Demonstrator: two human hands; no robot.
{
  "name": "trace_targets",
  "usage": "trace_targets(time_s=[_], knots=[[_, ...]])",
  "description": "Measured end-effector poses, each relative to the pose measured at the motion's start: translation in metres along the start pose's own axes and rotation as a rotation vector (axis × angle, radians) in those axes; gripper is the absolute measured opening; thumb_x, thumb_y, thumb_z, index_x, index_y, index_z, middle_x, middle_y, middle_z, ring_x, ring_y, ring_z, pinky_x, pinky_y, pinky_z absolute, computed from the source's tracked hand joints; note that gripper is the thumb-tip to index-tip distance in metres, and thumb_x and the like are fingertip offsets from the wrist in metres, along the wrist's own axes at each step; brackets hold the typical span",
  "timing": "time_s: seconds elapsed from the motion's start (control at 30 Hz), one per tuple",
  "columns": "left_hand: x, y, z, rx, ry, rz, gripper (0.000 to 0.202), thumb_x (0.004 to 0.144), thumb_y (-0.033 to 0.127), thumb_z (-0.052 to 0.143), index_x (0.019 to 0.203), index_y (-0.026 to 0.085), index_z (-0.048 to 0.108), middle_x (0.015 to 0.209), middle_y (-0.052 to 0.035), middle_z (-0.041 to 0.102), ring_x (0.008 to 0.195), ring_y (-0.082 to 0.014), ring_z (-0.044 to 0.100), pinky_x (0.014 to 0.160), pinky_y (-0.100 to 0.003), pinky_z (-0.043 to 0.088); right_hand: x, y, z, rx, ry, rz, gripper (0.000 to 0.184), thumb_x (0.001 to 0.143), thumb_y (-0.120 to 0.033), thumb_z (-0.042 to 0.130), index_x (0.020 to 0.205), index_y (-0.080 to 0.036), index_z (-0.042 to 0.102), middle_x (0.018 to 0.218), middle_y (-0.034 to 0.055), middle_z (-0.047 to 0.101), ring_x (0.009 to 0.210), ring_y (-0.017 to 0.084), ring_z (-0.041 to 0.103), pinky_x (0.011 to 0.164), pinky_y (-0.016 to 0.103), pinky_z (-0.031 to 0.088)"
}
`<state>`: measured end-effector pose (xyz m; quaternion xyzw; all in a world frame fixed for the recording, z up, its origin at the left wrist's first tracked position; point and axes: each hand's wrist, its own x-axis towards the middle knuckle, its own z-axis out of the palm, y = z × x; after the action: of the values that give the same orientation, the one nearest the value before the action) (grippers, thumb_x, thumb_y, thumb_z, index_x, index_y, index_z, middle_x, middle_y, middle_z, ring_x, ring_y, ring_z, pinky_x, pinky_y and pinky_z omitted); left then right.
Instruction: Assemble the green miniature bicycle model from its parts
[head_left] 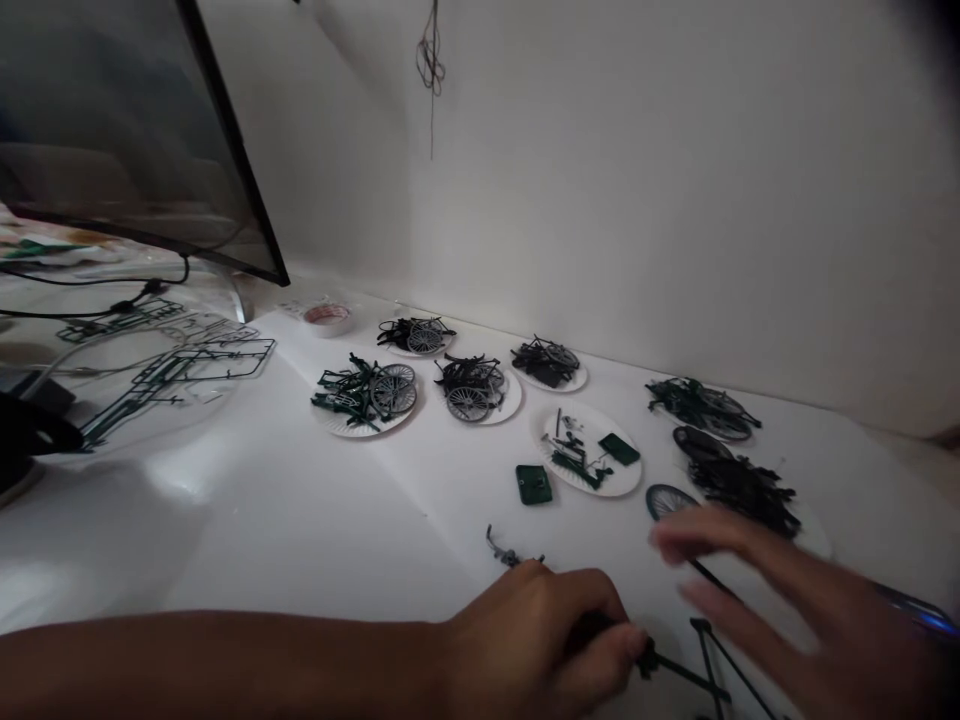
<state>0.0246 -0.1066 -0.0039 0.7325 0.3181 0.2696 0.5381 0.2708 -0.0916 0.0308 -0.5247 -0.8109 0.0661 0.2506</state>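
My left hand (547, 635) rests low on the white table (300, 520), fingers pinched round a thin dark model part (675, 668) that sticks out to the right. My right hand (787, 610) hovers beside it with fingers stretched out and apart, blurred, holding nothing that I can see. Its fingertips are near a loose spoked wheel (667, 497). A small grey part (504, 552) lies just beyond my left hand, and a green rectangular piece (533, 484) lies further back.
Several white paper plates hold dark and green model parts, such as one plate (364, 395) with wheels and another plate (589, 450) with small bits. Empty part frames (172, 375) lie at left under a monitor (127, 130). A tape roll (328, 318) sits near the wall.
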Motion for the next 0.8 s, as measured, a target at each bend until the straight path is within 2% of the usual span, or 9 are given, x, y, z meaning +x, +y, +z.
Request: trace_targets(time_s=[0.1, 0.23, 0.3, 0.4, 0.63, 0.73, 0.8], knots=[[0.001, 0.001, 0.0, -0.01, -0.004, 0.013, 0.022, 0.097, 0.031, 0.055, 0.092, 0.014, 0.067, 0.062, 0.0012, 0.06, 0.052, -0.0087, 0.053, 0.051, -0.017, 0.038, 0.045, 0.021, -0.002, -0.077, -0.01, -0.006, 0.026, 0.094, -0.045, 0.056, 0.108, -0.028, 0.069, 0.104, 0.0068, 0.077, 0.092, 0.027, 0.075, 0.08, 0.038, 0.059], [0.002, -0.001, 0.002, 0.058, -0.057, 0.055, 0.021, 0.097, 0.031, 0.055, 0.094, 0.015, 0.068, 0.063, -0.0009, 0.063, 0.051, -0.01, 0.053, 0.049, -0.017, 0.038, 0.081, 0.05, 0.022, -0.094, -0.061, 0.009, 0.027, 0.091, -0.035, 0.061, 0.112, -0.02, 0.069, 0.113, 0.0114, 0.075, 0.093, 0.026, 0.073, 0.083, 0.041, 0.058], [0.003, -0.005, 0.003, 0.092, -0.097, 0.106, 0.021, 0.097, 0.031, 0.055, 0.097, 0.014, 0.068, 0.073, -0.0061, 0.071, 0.059, -0.0128, 0.061, 0.052, -0.018, 0.042, 0.084, 0.06, 0.037, -0.101, -0.079, 0.009, 0.029, 0.093, -0.034, 0.064, 0.117, -0.018, 0.066, 0.116, 0.0104, 0.072, 0.099, 0.024, 0.07, 0.09, 0.044, 0.056], [0.004, -0.011, 0.005, 0.111, -0.15, 0.159, 0.023, 0.098, 0.031, 0.054, 0.102, 0.012, 0.068, 0.082, -0.0109, 0.077, 0.065, -0.0155, 0.068, 0.054, -0.019, 0.045, 0.084, 0.067, 0.047, -0.095, -0.081, 0.027, 0.028, 0.098, -0.038, 0.063, 0.117, -0.017, 0.065, 0.112, 0.0067, 0.07, 0.094, 0.019, 0.068, 0.086, 0.041, 0.057], [0.007, -0.014, 0.006, 0.15, -0.172, 0.132, 0.027, 0.099, 0.032, 0.056, 0.106, 0.01, 0.069, 0.083, -0.0129, 0.078, 0.067, -0.0167, 0.072, 0.053, -0.018, 0.045, 0.1, 0.075, 0.035, -0.035, 0.019, 0.113, 0.028, 0.098, -0.037, 0.063, 0.117, -0.018, 0.065, 0.115, 0.007, 0.068, 0.093, 0.018, 0.068, 0.08, 0.038, 0.06], [0.005, -0.01, 0.004, 0.157, -0.176, 0.142, 0.025, 0.1, 0.029, 0.052, 0.107, 0.009, 0.068, 0.083, -0.0119, 0.078, 0.068, -0.0159, 0.073, 0.055, -0.017, 0.046, 0.104, 0.076, 0.035, -0.025, 0.025, 0.091, 0.028, 0.097, -0.038, 0.064, 0.117, -0.018, 0.065, 0.116, 0.0072, 0.068, 0.094, 0.019, 0.067, 0.08, 0.038, 0.059], [0.004, -0.008, 0.003, 0.161, -0.179, 0.155, 0.024, 0.101, 0.028, 0.051, 0.106, 0.01, 0.067, 0.081, -0.0104, 0.077, 0.067, -0.0145, 0.072, 0.055, -0.016, 0.045, 0.102, 0.071, 0.039, -0.024, -0.003, 0.036, 0.027, 0.096, -0.037, 0.065, 0.114, -0.018, 0.065, 0.118, 0.0077, 0.068, 0.101, 0.02, 0.067, 0.087, 0.042, 0.058]])
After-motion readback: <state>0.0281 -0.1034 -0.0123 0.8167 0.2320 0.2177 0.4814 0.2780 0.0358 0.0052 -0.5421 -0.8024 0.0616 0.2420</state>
